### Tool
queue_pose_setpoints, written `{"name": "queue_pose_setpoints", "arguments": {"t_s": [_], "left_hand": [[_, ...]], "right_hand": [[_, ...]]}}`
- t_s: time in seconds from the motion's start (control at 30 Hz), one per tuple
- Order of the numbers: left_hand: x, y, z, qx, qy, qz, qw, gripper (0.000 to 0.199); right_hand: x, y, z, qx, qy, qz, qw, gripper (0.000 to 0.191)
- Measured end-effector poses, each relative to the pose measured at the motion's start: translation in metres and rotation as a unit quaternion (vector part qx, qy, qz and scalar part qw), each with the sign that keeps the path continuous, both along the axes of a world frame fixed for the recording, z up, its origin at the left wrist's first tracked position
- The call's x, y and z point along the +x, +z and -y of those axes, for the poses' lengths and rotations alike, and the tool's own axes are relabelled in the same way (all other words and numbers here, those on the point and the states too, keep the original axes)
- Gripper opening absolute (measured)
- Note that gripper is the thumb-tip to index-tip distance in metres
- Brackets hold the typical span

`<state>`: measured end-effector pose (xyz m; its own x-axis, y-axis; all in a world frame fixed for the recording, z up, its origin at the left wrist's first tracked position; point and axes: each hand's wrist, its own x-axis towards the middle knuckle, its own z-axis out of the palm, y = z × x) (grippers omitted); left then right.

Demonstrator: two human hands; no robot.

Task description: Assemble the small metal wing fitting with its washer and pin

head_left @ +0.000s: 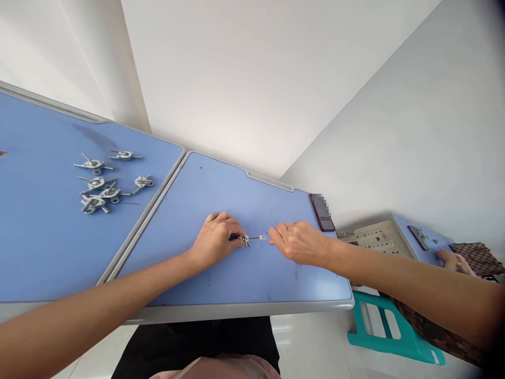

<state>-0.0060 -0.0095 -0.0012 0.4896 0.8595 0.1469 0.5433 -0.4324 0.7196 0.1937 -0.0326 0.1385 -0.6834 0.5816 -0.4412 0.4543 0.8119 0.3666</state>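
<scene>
My left hand (219, 236) pinches a small silver metal fitting (245, 241) just above the blue table, and the fingers hide part of it. My right hand (298, 242) is closed around a screwdriver (263, 238) with a clear handle. Its thin shaft points left and its tip meets the fitting, though exactly where it seats is too small to tell. On the left table lie several similar metal fittings (97, 183) with pins sticking out, grouped loosely together.
A phone (322, 213) lies at the right edge of my table (236, 284). A seam separates it from the left table (43, 226). Beyond my right arm are a teal stool (374, 339) and another person's hand (450, 259) at a second table. White walls rise behind.
</scene>
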Motion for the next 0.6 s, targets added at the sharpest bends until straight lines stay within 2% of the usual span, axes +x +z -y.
{"name": "queue_pose_setpoints", "arguments": {"t_s": [0.07, 0.17, 0.27, 0.33, 0.4, 0.47, 0.53, 0.6], "left_hand": [[0.0, -0.001, 0.0, 0.003, -0.001, 0.003, 1.0, 0.005], [0.0, -0.002, 0.0, 0.005, 0.0, 0.004, 1.0, 0.007], [0.0, -0.002, 0.0, 0.001, 0.0, -0.001, 1.0, 0.009], [0.0, -0.001, 0.0, 0.001, -0.001, -0.002, 1.0, 0.008], [0.0, -0.001, 0.0, 0.005, -0.001, -0.001, 1.0, 0.007], [0.0, -0.002, 0.0, 0.008, -0.001, 0.002, 1.0, 0.007], [0.001, -0.003, -0.001, 0.012, -0.003, 0.007, 1.0, 0.007], [0.001, -0.004, -0.001, 0.016, -0.002, 0.011, 1.0, 0.007]], "right_hand": [[-0.008, 0.0, -0.005, 0.0, -0.042, 0.016, 0.999, 0.045], [-0.022, 0.002, -0.015, -0.005, -0.177, 0.034, 0.984, 0.038], [-0.032, 0.006, -0.023, -0.067, -0.328, 0.048, 0.941, 0.024], [-0.035, 0.009, -0.024, -0.116, -0.383, 0.043, 0.916, 0.022], [-0.036, 0.012, -0.02, -0.134, -0.397, 0.022, 0.908, 0.023], [-0.035, 0.013, -0.014, -0.117, -0.377, -0.009, 0.919, 0.025], [-0.034, 0.012, -0.007, -0.096, -0.32, -0.01, 0.942, 0.019], [-0.032, 0.01, -0.004, -0.087, -0.241, 0.027, 0.966, 0.023]]}}
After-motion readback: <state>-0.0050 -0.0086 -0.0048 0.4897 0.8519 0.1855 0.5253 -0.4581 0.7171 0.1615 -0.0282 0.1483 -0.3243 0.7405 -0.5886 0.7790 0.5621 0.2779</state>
